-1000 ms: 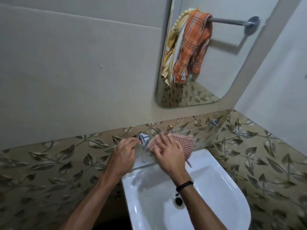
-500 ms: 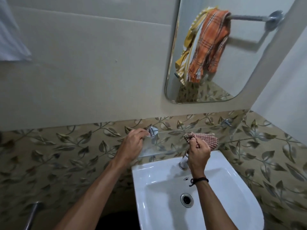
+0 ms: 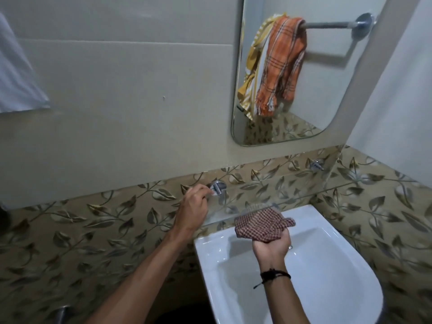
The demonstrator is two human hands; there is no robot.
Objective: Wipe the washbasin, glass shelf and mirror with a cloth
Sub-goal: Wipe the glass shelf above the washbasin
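My right hand (image 3: 272, 245) grips a bunched red-and-white checked cloth (image 3: 261, 224) palm up, just under the front edge of the clear glass shelf (image 3: 301, 185) and above the back of the white washbasin (image 3: 327, 265). My left hand (image 3: 192, 209) holds the left end of the shelf beside its chrome bracket (image 3: 217, 188), fingers curled over the edge. The mirror (image 3: 322, 78) hangs on the wall above, at the upper right. The tap is hidden behind my right hand.
A second chrome bracket (image 3: 316, 165) holds the shelf's right end. The mirror reflects an orange checked towel (image 3: 284, 64) on a rail. White fabric (image 3: 16, 76) hangs at the far left. Leaf-patterned tiles line the lower walls, and a side wall stands close on the right.
My right hand lifted the cloth off the top of the shelf, bunched it, and now holds it palm up below the shelf's front edge. My left hand stayed at the bracket.
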